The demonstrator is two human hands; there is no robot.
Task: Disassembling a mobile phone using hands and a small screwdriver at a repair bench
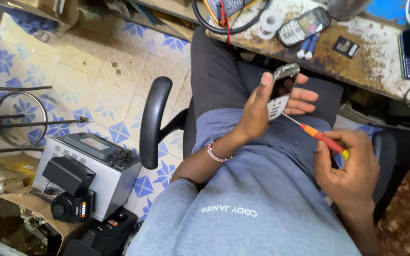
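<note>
Left hand (257,111): wrapped round a slim keypad phone (281,90), silver top, pale keys, over the lap.
Right hand (349,166): pinching a screwdriver (320,136), orange-red grip, thin steel shaft touching the phone's lower edge.
Tabletop (376,52): chipped, rust-stained.

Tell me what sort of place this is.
Probably a small phone repair stall: the left hand holds an opened keypad phone, the right hand a screwdriver, and more phones lie on the worn bench.

Blue-and-cream patterned floor tiles (96,80); worn table (376,61) beyond the black chair armrest (153,121), grey metal box (96,170) beside it.
</note>
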